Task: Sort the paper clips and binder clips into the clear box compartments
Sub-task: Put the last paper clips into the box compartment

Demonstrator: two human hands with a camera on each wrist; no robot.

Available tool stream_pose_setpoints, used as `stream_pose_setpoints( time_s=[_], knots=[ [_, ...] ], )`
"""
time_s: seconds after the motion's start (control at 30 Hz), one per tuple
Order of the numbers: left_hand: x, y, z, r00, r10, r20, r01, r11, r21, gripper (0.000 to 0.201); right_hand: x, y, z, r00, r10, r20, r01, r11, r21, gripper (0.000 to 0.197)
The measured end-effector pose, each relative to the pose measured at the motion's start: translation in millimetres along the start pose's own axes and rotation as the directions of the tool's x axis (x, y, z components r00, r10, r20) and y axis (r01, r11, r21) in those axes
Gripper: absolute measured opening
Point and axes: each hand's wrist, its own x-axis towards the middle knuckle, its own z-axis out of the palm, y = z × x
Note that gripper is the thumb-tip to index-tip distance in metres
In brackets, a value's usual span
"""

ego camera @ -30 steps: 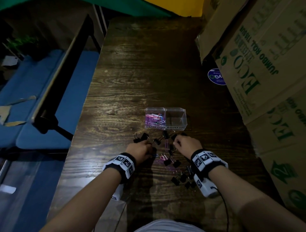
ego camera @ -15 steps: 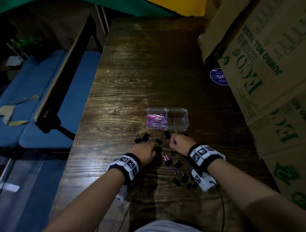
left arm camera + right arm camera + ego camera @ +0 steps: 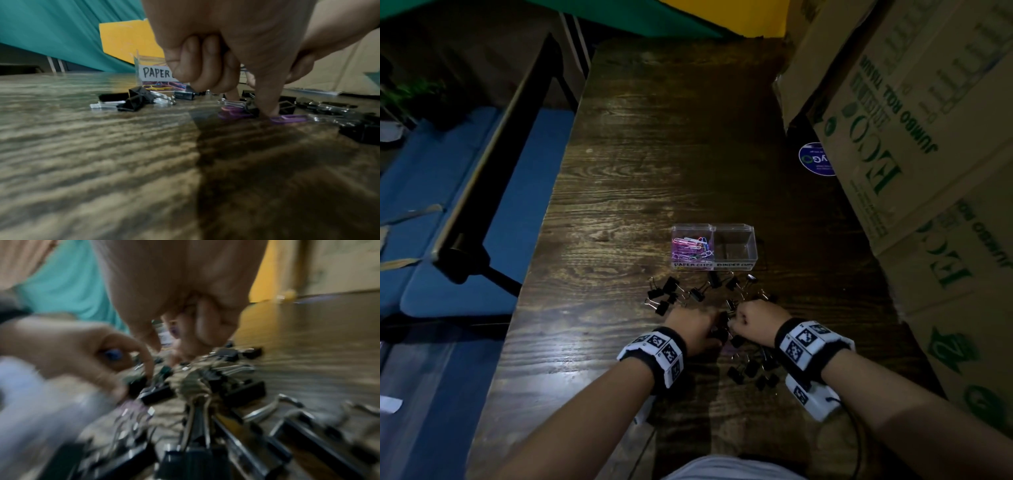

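Note:
The clear box [image 3: 751, 255] stands mid-table, labelled on its front. Its left compartment holds several coloured paper clips [image 3: 691, 246]; the right one shows nothing inside. Black binder clips [image 3: 667, 294] lie scattered in front of it and between my wrists [image 3: 750, 371]. My left hand [image 3: 705, 325] is curled, one fingertip [image 3: 269, 108] pressing by a purple paper clip [image 3: 287, 119] on the wood. In the blurred right wrist view something small and blue [image 3: 113, 354] sits inside its curl. My right hand [image 3: 748, 318] is curled too, with a purple clip [image 3: 174, 331] between its fingers.
Large cardboard boxes [image 3: 911, 137] crowd the table's right side, with a round blue sticker [image 3: 815, 159] beside them. The dark wooden table [image 3: 654, 154] stretches away behind the box. Its left edge drops to a blue seat [image 3: 465, 205] and a black frame.
The right hand shifted left, then drew back a little toward me. The left hand moved right, so both hands now nearly meet over the clips.

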Motion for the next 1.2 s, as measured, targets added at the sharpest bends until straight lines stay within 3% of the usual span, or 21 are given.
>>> stream_pose_setpoints(
  time_s=[0.07, 0.13, 0.27, 0.43, 0.6, 0.77, 0.87, 0.93, 1.03, 1.2],
  knots=[
    [-0.1, 0.7, 0.9, 1.0, 0.015, -0.022, -0.015, 1.0, 0.02, 0.047, 0.4, -5.9, 6.1, 0.999, -0.013, 0.03, 0.02, 0.97, -0.241, 0.037],
    [-1.1, 0.3, 0.8, 0.999, 0.032, -0.027, -0.031, 0.999, 0.03, 0.046, 3.1, -8.4, 11.4, 0.999, -0.015, 0.032, 0.025, 0.943, -0.331, 0.044],
    [-2.3, -14.1, -5.4, 0.999, -0.039, -0.037, 0.039, 0.999, 0.01, 0.046, 6.0, -1.9, 5.4, 0.999, 0.016, 0.032, -0.008, 0.969, -0.245, 0.035],
    [-3.0, -36.8, -16.0, 0.994, -0.112, -0.014, 0.112, 0.994, 0.015, 0.041, 2.1, 13.4, -12.3, 0.998, 0.052, -0.026, -0.058, 0.955, -0.292, 0.045],
    [-4.1, -23.1, -15.1, 1.0, -0.023, -0.011, 0.023, 1.0, 0.003, 0.041, -2.4, 10.4, -8.5, 0.992, -0.064, -0.111, 0.05, 0.991, -0.123, 0.031],
    [2.1, -11.8, -9.8, 0.995, 0.048, 0.09, -0.045, 0.998, -0.033, 0.034, -2.7, 3.7, 3.0, 0.998, -0.058, 0.016, 0.057, 0.996, 0.065, 0.032],
    [2.6, -12.0, -5.8, 0.99, 0.094, 0.104, -0.09, 0.995, -0.047, 0.047, -2.3, 0.0, 12.5, 1.0, -0.02, 0.009, 0.019, 0.999, 0.029, 0.028],
    [4.4, -12.4, -3.5, 0.987, 0.102, 0.128, -0.098, 0.994, -0.037, 0.053, -3.0, -2.6, 17.6, 1.0, 0.0, 0.016, 0.002, 0.996, -0.085, 0.033],
    [7.8, -11.8, -0.4, 0.991, 0.101, 0.086, -0.097, 0.994, -0.043, 0.048, -1.2, -7.6, 22.3, 0.999, -0.006, 0.045, 0.015, 0.981, -0.193, 0.031],
    [4.7, -11.5, -0.2, 0.993, 0.091, 0.07, -0.09, 0.996, -0.014, 0.042, 5.6, -9.1, 20.8, 0.992, 0.005, 0.129, 0.013, 0.99, -0.14, 0.025]
  ],
)
